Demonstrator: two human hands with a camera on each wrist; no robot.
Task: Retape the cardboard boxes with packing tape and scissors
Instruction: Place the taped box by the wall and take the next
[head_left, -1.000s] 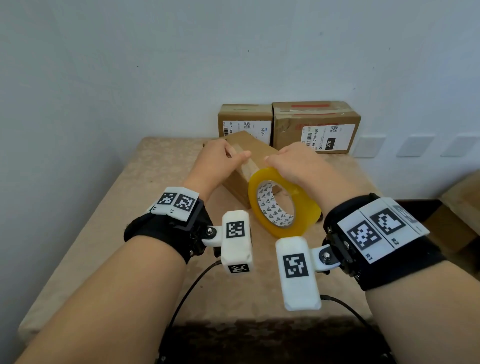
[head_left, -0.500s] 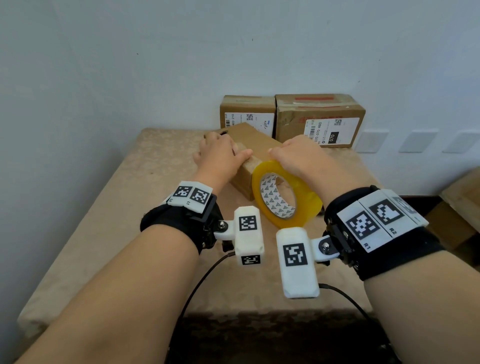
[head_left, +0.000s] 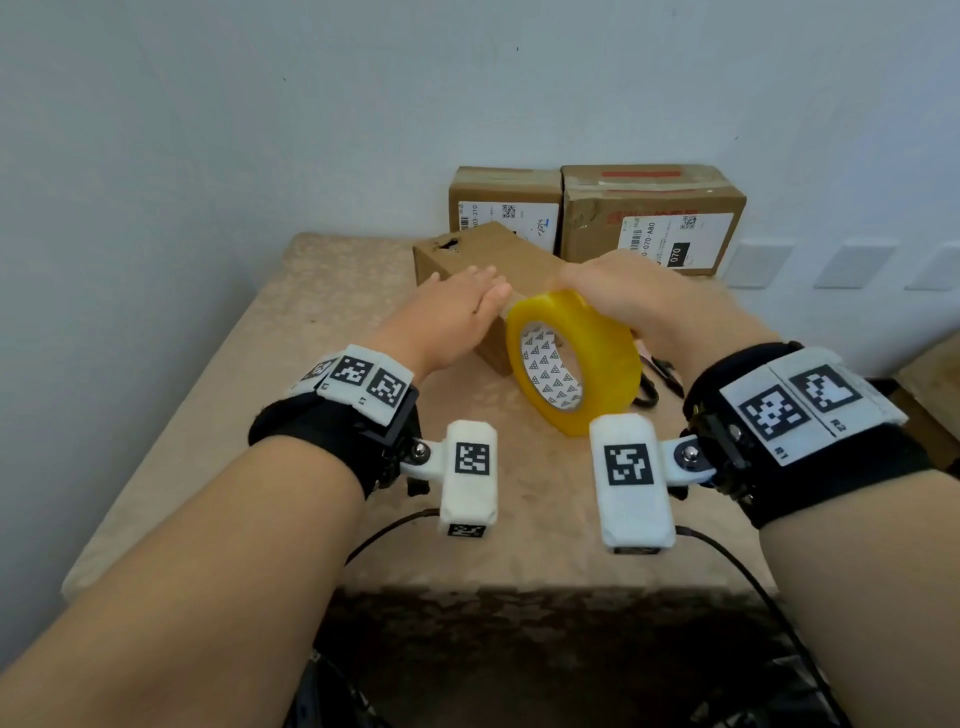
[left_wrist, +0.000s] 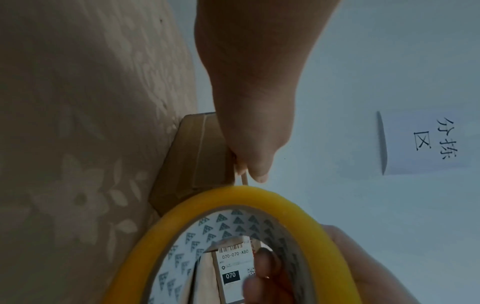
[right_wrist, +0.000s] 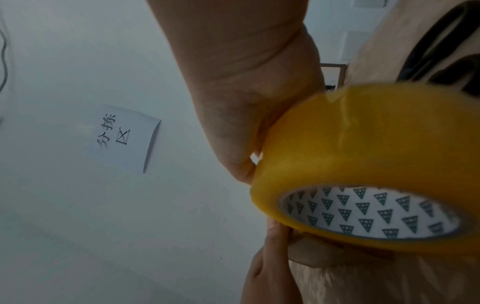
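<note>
At twelve o'clock, two labelled boxes (head_left: 597, 218) line the wall. Your flat left hand (head_left: 452, 317) presses the brown box (head_left: 488, 275), long axis eleven-to-five. Your right hand (head_left: 639, 296) grips the tape roll (head_left: 571, 358) upright, hiding the scissors (head_left: 654, 379).

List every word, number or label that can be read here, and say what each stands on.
"070-070-A80" and "070": label of the right-hand box at the wall, read through the tape roll.
"分拣区": paper sign on the wall.
"R1", "R2": right wristband.
Left-hand box label: ends "03-210", the rest too small.
</note>
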